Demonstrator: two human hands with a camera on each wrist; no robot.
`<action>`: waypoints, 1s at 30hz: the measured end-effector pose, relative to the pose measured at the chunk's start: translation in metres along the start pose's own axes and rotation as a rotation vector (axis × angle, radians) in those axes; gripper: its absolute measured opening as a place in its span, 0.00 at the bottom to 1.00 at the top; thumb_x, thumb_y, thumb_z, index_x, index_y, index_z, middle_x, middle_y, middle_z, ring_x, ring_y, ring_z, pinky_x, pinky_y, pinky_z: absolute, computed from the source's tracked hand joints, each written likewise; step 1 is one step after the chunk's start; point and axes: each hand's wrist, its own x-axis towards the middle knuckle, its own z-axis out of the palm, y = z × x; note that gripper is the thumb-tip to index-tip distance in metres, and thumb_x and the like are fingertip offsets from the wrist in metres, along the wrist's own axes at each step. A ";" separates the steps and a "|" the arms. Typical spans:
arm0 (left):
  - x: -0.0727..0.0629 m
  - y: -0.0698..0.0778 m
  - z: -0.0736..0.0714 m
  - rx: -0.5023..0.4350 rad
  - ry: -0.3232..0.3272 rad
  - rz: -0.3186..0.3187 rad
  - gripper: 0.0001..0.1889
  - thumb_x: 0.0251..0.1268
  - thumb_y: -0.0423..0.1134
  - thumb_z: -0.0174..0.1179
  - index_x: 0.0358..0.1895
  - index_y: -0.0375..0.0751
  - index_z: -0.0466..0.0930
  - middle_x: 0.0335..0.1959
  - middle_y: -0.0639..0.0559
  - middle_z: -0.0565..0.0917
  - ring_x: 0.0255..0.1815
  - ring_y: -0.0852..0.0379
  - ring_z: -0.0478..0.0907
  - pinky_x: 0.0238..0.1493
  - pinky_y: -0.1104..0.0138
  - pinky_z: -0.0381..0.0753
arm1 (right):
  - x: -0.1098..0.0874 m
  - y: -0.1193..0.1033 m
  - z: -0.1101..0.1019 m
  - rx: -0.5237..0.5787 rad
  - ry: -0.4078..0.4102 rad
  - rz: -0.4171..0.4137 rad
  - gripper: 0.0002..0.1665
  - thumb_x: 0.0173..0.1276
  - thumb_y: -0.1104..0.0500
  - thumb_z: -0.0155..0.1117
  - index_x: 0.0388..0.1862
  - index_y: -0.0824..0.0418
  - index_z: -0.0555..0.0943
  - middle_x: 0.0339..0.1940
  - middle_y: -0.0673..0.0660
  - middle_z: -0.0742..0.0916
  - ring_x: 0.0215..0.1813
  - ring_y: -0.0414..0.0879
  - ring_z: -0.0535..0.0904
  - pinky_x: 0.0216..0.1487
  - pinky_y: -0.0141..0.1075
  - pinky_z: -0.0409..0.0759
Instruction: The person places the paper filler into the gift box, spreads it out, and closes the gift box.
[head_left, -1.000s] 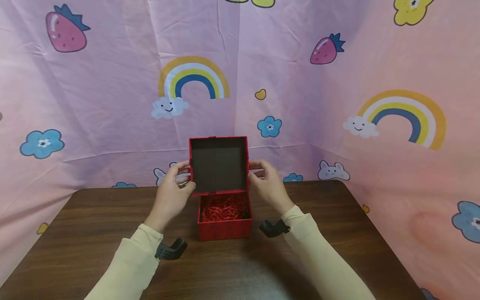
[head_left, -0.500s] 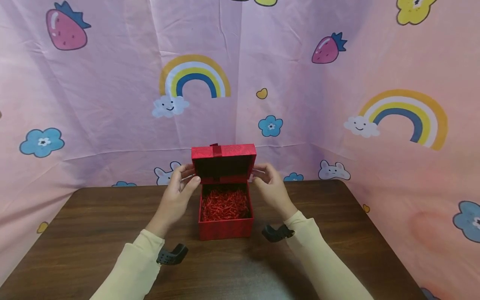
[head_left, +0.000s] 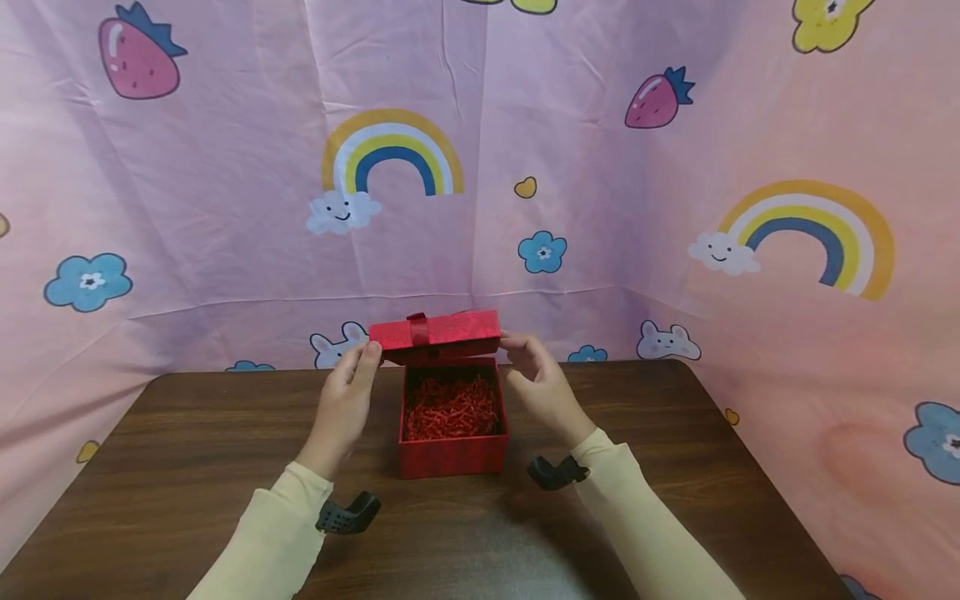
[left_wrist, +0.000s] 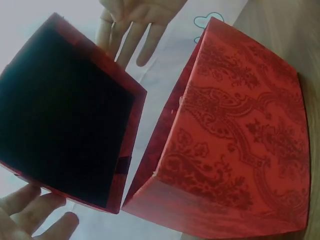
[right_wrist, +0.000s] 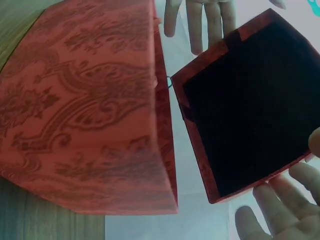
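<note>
Head view: a red lid (head_left: 435,332) with a dark red ribbon band is being held above the rear edge of an open red box (head_left: 453,417), which is standing on the dark wooden table (head_left: 187,467). The lid is being gripped at its left end by the left hand (head_left: 343,406), fingertips curled against the edge, and at its right end by the right hand (head_left: 542,387), likewise curled round the edge. Red shredded paper (head_left: 450,408) is being shown inside the box. The lid is lying nearly level, its top facing up. 2 cream sleeves (head_left: 262,542) are being seen at the lower edge. A pink printed backdrop (head_left: 225,208) is hanging behind the table.

Left wrist view: the lid's dark underside (left_wrist: 65,120) is being presented to the camera, clear of the box's patterned side wall (left_wrist: 235,145). Left fingertips (left_wrist: 30,210) are being pressed to the lid's near edge; the opposite hand's fingers (left_wrist: 130,30) are touching the far edge.

Right wrist view: the lid's dark inside (right_wrist: 255,105) is being held just beside the box wall (right_wrist: 85,115), with right fingers (right_wrist: 280,200) along the near rim.
</note>
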 end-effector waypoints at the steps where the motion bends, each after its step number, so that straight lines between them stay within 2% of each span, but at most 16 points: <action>1: 0.000 0.000 0.000 -0.001 0.004 -0.014 0.32 0.83 0.59 0.44 0.74 0.40 0.69 0.74 0.41 0.71 0.77 0.45 0.63 0.79 0.46 0.59 | 0.000 0.001 0.000 -0.011 0.000 -0.001 0.24 0.71 0.74 0.53 0.66 0.69 0.72 0.75 0.61 0.74 0.78 0.54 0.68 0.78 0.49 0.67; 6: -0.001 -0.001 -0.002 -0.048 -0.051 -0.032 0.32 0.81 0.58 0.50 0.74 0.38 0.67 0.73 0.41 0.71 0.77 0.47 0.64 0.79 0.48 0.61 | -0.002 0.004 0.001 -0.039 0.007 0.022 0.24 0.71 0.72 0.53 0.65 0.68 0.71 0.74 0.63 0.74 0.77 0.57 0.69 0.77 0.52 0.68; 8: -0.002 -0.002 -0.003 -0.060 -0.090 -0.014 0.33 0.80 0.56 0.54 0.77 0.40 0.64 0.74 0.42 0.70 0.78 0.47 0.63 0.79 0.48 0.62 | -0.003 0.005 0.000 -0.021 -0.001 0.029 0.26 0.70 0.72 0.50 0.67 0.70 0.69 0.74 0.66 0.74 0.77 0.59 0.68 0.77 0.53 0.67; 10: -0.002 -0.003 -0.005 -0.047 -0.128 0.017 0.34 0.79 0.53 0.57 0.79 0.41 0.61 0.77 0.42 0.68 0.79 0.46 0.63 0.78 0.49 0.63 | -0.004 0.005 -0.001 0.006 -0.019 0.025 0.30 0.69 0.73 0.46 0.71 0.70 0.66 0.74 0.67 0.73 0.77 0.59 0.68 0.75 0.49 0.70; 13: -0.004 -0.003 -0.008 0.002 -0.171 0.055 0.38 0.76 0.51 0.62 0.82 0.44 0.57 0.80 0.45 0.65 0.80 0.45 0.62 0.76 0.48 0.66 | -0.007 0.007 -0.004 0.064 -0.082 -0.006 0.35 0.70 0.71 0.43 0.77 0.70 0.60 0.76 0.68 0.70 0.78 0.60 0.65 0.72 0.48 0.70; 15: -0.005 -0.004 -0.009 0.040 -0.187 0.075 0.40 0.74 0.51 0.63 0.82 0.47 0.57 0.81 0.47 0.64 0.80 0.45 0.62 0.76 0.45 0.65 | -0.010 0.007 -0.006 0.089 -0.119 -0.014 0.35 0.75 0.66 0.46 0.80 0.66 0.58 0.78 0.66 0.69 0.78 0.59 0.64 0.74 0.48 0.70; 18: -0.008 -0.007 -0.012 0.083 -0.199 0.101 0.40 0.72 0.50 0.65 0.82 0.49 0.58 0.80 0.47 0.65 0.81 0.44 0.61 0.78 0.40 0.60 | -0.013 0.010 -0.009 0.088 -0.138 -0.017 0.36 0.80 0.57 0.56 0.82 0.59 0.59 0.80 0.59 0.68 0.81 0.54 0.63 0.78 0.53 0.65; 21: -0.011 -0.009 -0.013 0.086 -0.220 0.120 0.41 0.71 0.48 0.67 0.82 0.47 0.57 0.79 0.43 0.66 0.80 0.42 0.61 0.78 0.41 0.59 | -0.017 0.013 -0.010 0.045 -0.121 -0.027 0.40 0.76 0.55 0.66 0.82 0.54 0.62 0.80 0.53 0.70 0.81 0.50 0.63 0.79 0.54 0.63; 24: -0.013 -0.014 -0.013 0.066 -0.239 0.119 0.43 0.68 0.45 0.70 0.82 0.46 0.56 0.79 0.42 0.65 0.79 0.40 0.62 0.76 0.42 0.63 | -0.021 0.015 -0.010 0.009 -0.119 -0.037 0.43 0.72 0.58 0.70 0.81 0.53 0.62 0.80 0.52 0.70 0.81 0.50 0.62 0.79 0.58 0.61; 30: -0.019 -0.025 -0.015 0.141 -0.223 0.121 0.49 0.64 0.50 0.73 0.84 0.57 0.53 0.81 0.49 0.62 0.81 0.42 0.59 0.73 0.37 0.66 | -0.031 0.017 -0.008 -0.001 -0.157 0.066 0.51 0.68 0.54 0.75 0.84 0.47 0.59 0.81 0.46 0.67 0.82 0.48 0.58 0.78 0.66 0.56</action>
